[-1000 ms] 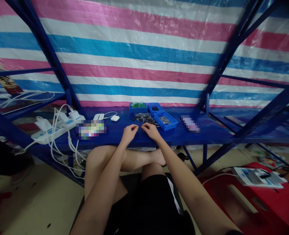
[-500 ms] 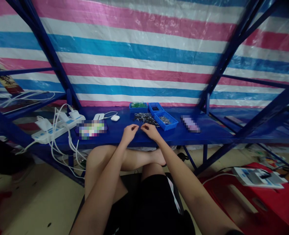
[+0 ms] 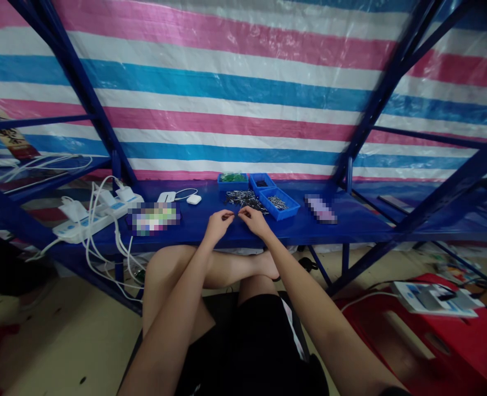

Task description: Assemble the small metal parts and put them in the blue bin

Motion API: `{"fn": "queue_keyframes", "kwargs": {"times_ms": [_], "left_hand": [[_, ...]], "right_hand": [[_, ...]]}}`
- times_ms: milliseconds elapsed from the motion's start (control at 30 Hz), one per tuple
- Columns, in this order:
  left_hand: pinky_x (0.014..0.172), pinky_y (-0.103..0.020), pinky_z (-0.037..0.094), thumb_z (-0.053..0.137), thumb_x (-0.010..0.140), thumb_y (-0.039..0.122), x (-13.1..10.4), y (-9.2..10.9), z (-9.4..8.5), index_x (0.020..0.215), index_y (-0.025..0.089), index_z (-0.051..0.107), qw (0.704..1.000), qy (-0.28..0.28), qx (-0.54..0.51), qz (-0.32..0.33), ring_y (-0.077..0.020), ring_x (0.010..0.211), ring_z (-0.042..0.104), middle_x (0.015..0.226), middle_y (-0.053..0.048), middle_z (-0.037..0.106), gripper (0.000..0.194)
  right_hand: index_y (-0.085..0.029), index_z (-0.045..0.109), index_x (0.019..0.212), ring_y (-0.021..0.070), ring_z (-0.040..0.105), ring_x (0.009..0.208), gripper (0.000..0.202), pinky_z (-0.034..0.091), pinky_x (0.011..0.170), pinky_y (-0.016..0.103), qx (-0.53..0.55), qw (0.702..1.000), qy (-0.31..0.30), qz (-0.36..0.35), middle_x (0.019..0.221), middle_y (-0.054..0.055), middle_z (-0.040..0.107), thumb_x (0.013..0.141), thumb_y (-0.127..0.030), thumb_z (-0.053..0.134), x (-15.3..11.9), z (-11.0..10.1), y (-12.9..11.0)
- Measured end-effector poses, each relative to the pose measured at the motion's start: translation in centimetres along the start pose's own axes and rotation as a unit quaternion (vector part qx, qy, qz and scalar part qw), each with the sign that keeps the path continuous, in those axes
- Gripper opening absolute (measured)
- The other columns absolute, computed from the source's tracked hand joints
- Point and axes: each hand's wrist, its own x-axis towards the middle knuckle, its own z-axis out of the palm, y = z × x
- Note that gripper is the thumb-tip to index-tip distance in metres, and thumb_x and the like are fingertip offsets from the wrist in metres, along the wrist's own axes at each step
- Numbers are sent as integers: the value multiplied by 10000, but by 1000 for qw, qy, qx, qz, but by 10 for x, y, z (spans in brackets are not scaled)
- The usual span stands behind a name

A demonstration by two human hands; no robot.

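Observation:
My left hand (image 3: pixel 219 225) and my right hand (image 3: pixel 252 221) meet almost fingertip to fingertip above the front of the blue table (image 3: pixel 202 234). Both are closed in a pinch; whatever sits between the fingers is too small to make out. Just beyond them lies a loose pile of thin black and silver pieces (image 3: pixel 243 197). To its right stands a blue tray (image 3: pixel 289 213) with small silver pieces in it. Behind that, a smaller blue tray (image 3: pixel 271 180) contains dark pieces, and another blue tray (image 3: pixel 222 186) holds green ones.
A phone with a blurred screen (image 3: pixel 154 218) and a white power strip (image 3: pixel 98 216) with tangled cables lie at left, near a white charger (image 3: pixel 193 199). Another blurred phone-like object (image 3: pixel 321 209) is at right. Blue metal posts (image 3: pixel 375 99) frame the table before a striped sheet (image 3: pixel 235 99).
My hands have stayed nearly in place, with the fingertips slightly closer together. The pile and the trays look the same.

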Motion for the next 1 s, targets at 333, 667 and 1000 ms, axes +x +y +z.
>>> {"fn": "queue_keyframes", "kwargs": {"times_ms": [333,667,1000], "left_hand": [[686,-256,427,453,813,358,-3,5,-2,837,162,657,998,-17,53,19,-166,735,601,815,-54,681,284],[637,-251,404,430,817,388,-2,7,-4,777,157,653,997,-18,69,15,-161,679,581,753,-47,673,324],[686,-265,442,487,785,338,-1,1,-2,833,158,662,999,-4,37,6,-171,725,610,801,-56,684,256]], "right_hand": [[-183,584,841,126,559,689,210,394,665,231,-9,1000,-8,-4,754,4,627,841,-342,446,0,-1,-1],[-188,587,829,124,562,679,208,394,661,232,-14,1000,-10,-6,747,0,632,841,-343,449,-1,0,-1],[-190,601,841,132,584,727,149,418,687,235,0,1000,-7,-15,782,9,640,802,-299,508,-1,0,0]]}}
